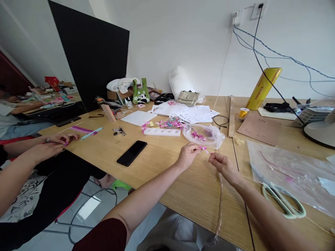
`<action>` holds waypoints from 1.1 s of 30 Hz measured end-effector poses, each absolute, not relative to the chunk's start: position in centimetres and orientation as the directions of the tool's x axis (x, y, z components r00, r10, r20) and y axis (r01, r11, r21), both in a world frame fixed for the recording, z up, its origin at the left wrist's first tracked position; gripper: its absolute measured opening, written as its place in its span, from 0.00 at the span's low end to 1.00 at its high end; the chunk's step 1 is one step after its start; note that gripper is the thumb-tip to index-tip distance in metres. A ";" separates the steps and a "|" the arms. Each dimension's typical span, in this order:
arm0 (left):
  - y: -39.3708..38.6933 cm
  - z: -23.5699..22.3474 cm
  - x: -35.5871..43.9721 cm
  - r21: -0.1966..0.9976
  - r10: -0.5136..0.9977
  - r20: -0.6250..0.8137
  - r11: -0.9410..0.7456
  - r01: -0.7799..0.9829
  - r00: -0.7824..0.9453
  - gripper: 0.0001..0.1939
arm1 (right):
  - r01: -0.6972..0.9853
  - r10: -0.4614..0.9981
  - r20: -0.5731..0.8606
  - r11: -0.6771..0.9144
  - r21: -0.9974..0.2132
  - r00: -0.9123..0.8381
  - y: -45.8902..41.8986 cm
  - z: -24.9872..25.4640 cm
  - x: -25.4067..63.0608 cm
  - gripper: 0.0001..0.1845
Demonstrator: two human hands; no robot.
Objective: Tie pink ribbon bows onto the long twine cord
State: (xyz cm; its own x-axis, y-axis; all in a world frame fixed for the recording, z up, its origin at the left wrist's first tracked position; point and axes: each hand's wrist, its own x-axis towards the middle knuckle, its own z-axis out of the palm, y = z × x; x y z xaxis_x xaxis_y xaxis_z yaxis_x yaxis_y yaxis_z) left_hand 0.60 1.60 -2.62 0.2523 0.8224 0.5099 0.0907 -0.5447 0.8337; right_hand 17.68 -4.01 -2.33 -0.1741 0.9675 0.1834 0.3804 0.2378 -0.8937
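Observation:
My left hand (188,155) is closed in a pinch on a small pink ribbon piece (203,148), its loose tips sticking out to the right. Close beside it, my right hand (221,163) has thumb and forefinger pressed together; whatever is between them is too small to name. A twisted beige cord (220,205) runs from below my right hand down over the table edge; whether the hand holds it cannot be seen. Just beyond both hands lies a clear plastic bag (216,137) with pink ribbon pieces (198,136) in it.
A black phone (132,153) lies left of my forearm. Behind it are a white foam strip (162,132) and papers (199,114). Green-handled scissors (284,200) rest beside my right forearm, near a plastic sheet (285,170). At the left, another person's hands (56,143) work at the table.

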 end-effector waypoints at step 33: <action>1.7 -0.8 1.2 0.863 0.790 0.504 -0.444 -0.241 0.348 0.06 | 0.576 0.902 0.406 0.255 -0.776 0.148 -5.3 5.7 18.9 0.10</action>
